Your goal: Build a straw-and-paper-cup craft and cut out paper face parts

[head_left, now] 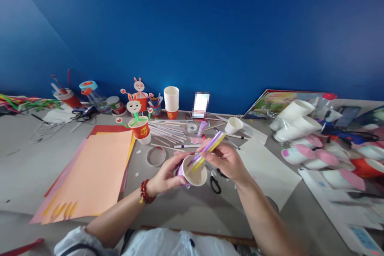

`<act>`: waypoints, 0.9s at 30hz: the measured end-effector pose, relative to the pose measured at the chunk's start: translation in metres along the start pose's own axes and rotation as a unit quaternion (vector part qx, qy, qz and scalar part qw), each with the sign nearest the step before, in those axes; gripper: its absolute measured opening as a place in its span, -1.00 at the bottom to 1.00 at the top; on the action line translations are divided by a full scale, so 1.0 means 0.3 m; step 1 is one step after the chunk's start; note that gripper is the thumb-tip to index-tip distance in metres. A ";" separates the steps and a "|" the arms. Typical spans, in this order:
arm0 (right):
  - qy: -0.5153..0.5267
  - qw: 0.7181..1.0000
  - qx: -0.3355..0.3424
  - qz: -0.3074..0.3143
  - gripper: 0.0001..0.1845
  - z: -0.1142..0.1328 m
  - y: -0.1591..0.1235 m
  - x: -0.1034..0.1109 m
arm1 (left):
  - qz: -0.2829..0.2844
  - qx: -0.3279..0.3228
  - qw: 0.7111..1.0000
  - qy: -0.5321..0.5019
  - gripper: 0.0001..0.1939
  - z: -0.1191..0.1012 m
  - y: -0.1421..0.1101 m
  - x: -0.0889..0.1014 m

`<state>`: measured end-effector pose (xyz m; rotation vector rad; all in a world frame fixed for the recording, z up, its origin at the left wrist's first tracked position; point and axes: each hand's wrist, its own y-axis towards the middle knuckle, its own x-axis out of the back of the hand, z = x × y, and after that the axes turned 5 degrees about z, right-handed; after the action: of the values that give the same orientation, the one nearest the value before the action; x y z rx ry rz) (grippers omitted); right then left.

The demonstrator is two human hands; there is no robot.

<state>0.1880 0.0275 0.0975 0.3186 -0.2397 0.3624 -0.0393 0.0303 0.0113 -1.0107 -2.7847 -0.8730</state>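
Note:
My left hand (168,172) is wrapped round a paper cup (198,179), which has a white inside and some purple on its outer wall. The cup's mouth tilts toward me. My right hand (226,160) pinches a purple straw (213,142) and a yellow straw (207,155) side by side, their lower ends inside the cup. Black-handled scissors (215,184) lie on the table just right of the cup, partly hidden. Left of the cup sits a roll of tape (156,156).
Coloured paper sheets (93,168) lie at the left. Rabbit-faced red cups (141,130) and stacked white cups (171,98) stand toward the blue wall. Loose straws (168,131) spread across the middle. White paper (267,168) and several decorated cups (300,154) are at the right.

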 end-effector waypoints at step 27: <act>0.011 0.996 0.057 0.069 -0.92 0.083 0.025 -0.074 | -0.011 0.107 0.934 -0.340 -0.19 0.050 -0.030 -0.032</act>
<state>0.1606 0.0187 0.1162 0.4121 -0.2205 0.5163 -0.0352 0.0269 -0.0081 -1.4635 -3.3323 -0.2148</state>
